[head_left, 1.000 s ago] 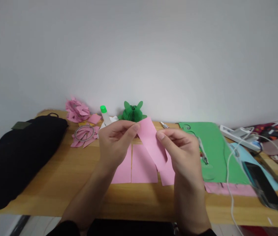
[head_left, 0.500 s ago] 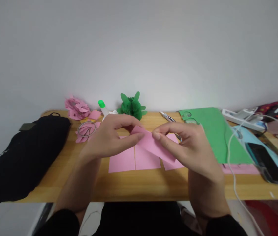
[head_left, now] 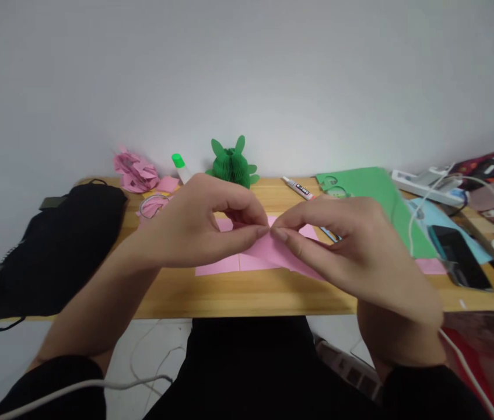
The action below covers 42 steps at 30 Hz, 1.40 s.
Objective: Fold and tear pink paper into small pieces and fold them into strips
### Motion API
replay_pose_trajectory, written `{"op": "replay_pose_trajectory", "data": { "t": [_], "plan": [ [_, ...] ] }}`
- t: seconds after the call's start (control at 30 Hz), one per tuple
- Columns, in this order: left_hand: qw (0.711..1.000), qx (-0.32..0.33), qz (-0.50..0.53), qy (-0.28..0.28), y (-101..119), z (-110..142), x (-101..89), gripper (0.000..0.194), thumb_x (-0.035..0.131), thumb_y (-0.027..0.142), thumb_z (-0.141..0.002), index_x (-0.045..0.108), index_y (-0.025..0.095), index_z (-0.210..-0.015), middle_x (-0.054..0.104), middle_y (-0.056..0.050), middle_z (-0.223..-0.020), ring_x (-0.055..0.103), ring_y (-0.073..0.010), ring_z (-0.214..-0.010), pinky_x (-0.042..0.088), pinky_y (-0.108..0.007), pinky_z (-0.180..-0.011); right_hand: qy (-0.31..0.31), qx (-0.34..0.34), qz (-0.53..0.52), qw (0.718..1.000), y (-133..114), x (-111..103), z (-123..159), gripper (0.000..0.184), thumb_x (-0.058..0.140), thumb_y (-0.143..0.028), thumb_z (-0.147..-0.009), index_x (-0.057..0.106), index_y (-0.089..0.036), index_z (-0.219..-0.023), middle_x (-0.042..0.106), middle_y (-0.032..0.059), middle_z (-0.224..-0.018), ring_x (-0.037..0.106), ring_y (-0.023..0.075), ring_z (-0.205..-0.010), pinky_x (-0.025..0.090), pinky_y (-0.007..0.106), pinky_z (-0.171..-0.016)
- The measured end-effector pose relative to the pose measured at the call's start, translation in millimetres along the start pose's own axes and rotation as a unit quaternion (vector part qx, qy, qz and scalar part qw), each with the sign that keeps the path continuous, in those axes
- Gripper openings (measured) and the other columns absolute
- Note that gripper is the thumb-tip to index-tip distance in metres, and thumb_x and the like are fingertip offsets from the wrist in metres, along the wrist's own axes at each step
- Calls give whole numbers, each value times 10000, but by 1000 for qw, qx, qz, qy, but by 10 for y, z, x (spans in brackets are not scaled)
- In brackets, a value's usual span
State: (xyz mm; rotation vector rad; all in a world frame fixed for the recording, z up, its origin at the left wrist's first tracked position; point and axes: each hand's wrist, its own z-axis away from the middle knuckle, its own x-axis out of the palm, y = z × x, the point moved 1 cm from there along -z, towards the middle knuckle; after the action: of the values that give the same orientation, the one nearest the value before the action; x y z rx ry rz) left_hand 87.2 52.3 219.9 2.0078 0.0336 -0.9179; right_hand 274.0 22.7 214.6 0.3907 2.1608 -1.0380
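Between my two hands a piece of pink paper [head_left: 270, 252] hangs above the table, pinched along its upper edge. My left hand [head_left: 212, 224] grips that edge between thumb and forefinger. Right beside it, my right hand [head_left: 338, 242] pinches the same edge, the fingertips of both hands nearly touching. Much of the paper is hidden by my fingers. Beneath it, flat pink paper pieces [head_left: 218, 266] lie on the wooden table, partly covered by my hands.
Behind my hands stand a green pleated paper figure [head_left: 231, 166] and a glue stick [head_left: 181, 168]. Crumpled pink paper [head_left: 135, 170] and a black bag [head_left: 67, 239] are at left. A glue tube [head_left: 298, 188], green sheet [head_left: 373, 192], phone [head_left: 461, 256] and power strip [head_left: 430, 186] lie right.
The held pink paper has gone from upright and slanting to lower and flatter. Both hands have turned inward, and their fingertips have come together at its edge. My view has tilted down.
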Motion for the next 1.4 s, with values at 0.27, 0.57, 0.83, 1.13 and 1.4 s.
{"op": "replay_pose_trajectory", "data": {
  "t": [0.27, 0.57, 0.83, 1.13, 1.4],
  "plan": [
    [998, 42, -38, 25, -42, 175, -120, 133, 626, 152, -735, 712, 239, -682, 683, 11, -571, 583, -127, -504, 455, -236, -479, -11, -2, -24, 1000, 1, -54, 115, 190, 583, -150, -811, 647, -227, -650, 665, -39, -599, 566, 92, -521, 398, 232, -521],
    [1000, -6, 3, 27, -109, 137, -36, 66, 674, 252, -750, 727, 237, -712, 711, -11, -659, 634, -150, -588, 469, -232, -533, -19, -23, -17, 999, 42, -24, 137, 178, 586, -152, -829, 629, -217, -669, 681, -36, -623, 599, 91, -543, 430, 221, -530],
    [989, 94, -92, -66, -37, 90, 115, 261, 556, 170, -855, 592, 151, -597, 512, 57, -490, 444, -52, -457, 344, -174, -495, -60, -2, -15, 998, 60, -2, 110, 146, 578, -111, -819, 637, -190, -711, 681, -38, -653, 600, 79, -575, 442, 205, -571],
    [985, 69, -140, -69, -191, 136, 29, 217, 527, 177, -879, 649, 147, -703, 614, 29, -575, 512, -71, -523, 352, -190, -557, -51, 64, -38, 996, 281, 0, 257, 150, 581, -115, -816, 647, -185, -701, 697, -26, -654, 628, 82, -592, 470, 177, -578],
    [986, 13, -155, -68, -442, 275, 51, 242, 506, 215, -880, 652, 146, -700, 625, 17, -600, 529, -77, -544, 357, -196, -570, -45, 126, 13, 991, 555, 4, 488, 116, 598, -173, -805, 649, -183, -701, 721, 2, -683, 654, 115, -615, 477, 201, -571]
  ]
}}
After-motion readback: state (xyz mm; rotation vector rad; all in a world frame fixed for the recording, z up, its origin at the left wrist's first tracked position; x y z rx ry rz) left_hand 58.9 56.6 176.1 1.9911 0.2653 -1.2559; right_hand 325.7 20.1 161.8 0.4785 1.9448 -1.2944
